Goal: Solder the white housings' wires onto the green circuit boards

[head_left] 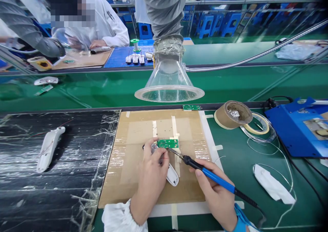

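A small green circuit board [167, 143] lies on the brown cardboard mat [189, 187] in front of me. My left hand [153, 167] is closed at the board's lower left, thumb and forefinger pinched on what looks like a thin wire. Under that hand is a white plastic housing [173, 176], partly hidden by the fingers; its rounded end sticks out to the right. My right hand [215, 191] grips a soldering iron [205, 170] with a blue handle, like a pen. The iron's tip reaches the board's lower edge, close to the left fingertips.
A clear fume hood [169, 88] hangs above the mat. To the right are a cardboard roll [232, 115], solder wire [252, 131], a white cloth [273, 184] and a blue device [302, 129]. Another white housing [50, 150] lies left. A co-worker [102, 20] sits opposite.
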The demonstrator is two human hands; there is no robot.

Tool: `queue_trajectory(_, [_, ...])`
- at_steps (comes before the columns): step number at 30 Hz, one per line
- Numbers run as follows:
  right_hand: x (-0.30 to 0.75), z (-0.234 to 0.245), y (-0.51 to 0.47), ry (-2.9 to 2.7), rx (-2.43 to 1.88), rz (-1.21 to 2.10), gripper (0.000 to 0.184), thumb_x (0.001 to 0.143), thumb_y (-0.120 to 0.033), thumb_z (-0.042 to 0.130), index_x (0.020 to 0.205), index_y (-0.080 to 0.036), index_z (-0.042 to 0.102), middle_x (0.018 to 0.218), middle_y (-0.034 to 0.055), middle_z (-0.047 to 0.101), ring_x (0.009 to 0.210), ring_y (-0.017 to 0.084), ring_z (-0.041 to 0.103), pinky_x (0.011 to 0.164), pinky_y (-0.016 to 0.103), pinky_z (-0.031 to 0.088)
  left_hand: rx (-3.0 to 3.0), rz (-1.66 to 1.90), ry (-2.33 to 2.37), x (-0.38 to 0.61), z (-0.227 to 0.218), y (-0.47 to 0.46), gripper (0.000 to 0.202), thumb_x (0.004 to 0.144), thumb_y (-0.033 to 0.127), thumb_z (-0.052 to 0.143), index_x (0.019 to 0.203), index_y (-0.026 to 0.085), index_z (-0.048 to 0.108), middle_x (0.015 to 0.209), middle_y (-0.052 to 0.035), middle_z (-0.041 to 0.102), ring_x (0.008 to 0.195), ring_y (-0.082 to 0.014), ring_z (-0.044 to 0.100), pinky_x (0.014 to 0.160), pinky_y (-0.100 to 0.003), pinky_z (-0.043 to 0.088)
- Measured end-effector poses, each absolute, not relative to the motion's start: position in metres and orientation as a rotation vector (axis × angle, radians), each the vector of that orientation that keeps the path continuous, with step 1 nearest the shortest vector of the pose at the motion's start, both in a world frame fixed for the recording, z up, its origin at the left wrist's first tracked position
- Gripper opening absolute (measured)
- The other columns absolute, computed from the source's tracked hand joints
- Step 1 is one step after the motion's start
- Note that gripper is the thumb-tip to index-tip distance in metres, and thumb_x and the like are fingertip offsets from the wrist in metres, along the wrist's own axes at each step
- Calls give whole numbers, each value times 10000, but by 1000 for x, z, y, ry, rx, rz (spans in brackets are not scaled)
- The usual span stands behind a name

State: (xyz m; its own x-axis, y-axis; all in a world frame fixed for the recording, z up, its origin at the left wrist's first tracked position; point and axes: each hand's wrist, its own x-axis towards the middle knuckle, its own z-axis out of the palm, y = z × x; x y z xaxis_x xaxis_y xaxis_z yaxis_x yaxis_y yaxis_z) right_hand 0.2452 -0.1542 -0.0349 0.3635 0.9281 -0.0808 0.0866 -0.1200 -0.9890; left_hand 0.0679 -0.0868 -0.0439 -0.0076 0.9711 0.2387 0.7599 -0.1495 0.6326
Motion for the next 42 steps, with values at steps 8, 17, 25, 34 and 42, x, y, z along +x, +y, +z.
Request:
queue_trajectory(8, [252, -43, -154, -1020, -1492, 944, 236, 982, -455, 782, 1151, -293, 807, 1070, 70, 837, 1008, 273, 815, 825, 313, 710, 1953, 924, 1791, 68, -44, -86, 176, 971, 94, 626, 891, 205, 737, 1408, -119, 609, 923, -232, 756, 605, -300, 651])
queue_trajectory(17, [246, -35, -155, -963, -1515, 946, 234, 989, -478, 764, 1134, -299, 804, 1096, 64, 828, 1062, 273, 796, 855, 316, 693, 1956, 911, 1780, 67, -44, -86, 174, 983, 107, 613, 900, 201, 735, 1421, -124, 601, 913, -229, 757, 590, -297, 633])
queue_trajectory(25, [256, -40, -150, -1145, -1433, 820, 164, 1009, -351, 754, 1159, -304, 804, 1023, 48, 848, 905, 232, 836, 758, 253, 706, 1940, 892, 1788, 67, -43, -86, 189, 983, 110, 603, 886, 200, 737, 1421, -121, 603, 929, -224, 754, 620, -294, 633])
queue_trajectory(34, [273, -33, -143, -1165, -1467, 637, 147, 1030, -326, 734, 1162, -288, 787, 964, 29, 844, 888, 201, 834, 780, 221, 690, 1912, 907, 1776, 68, -42, -85, 209, 991, 130, 584, 878, 204, 744, 1418, -124, 599, 965, -225, 741, 622, -283, 632])
queue_trajectory(42, [267, -38, -145, -1215, -1420, 774, 155, 1020, -326, 742, 1161, -283, 791, 1003, 47, 843, 908, 222, 832, 785, 249, 698, 1943, 918, 1782, 68, -41, -85, 198, 992, 130, 591, 881, 211, 733, 1397, -112, 615, 988, -236, 745, 730, -327, 667])
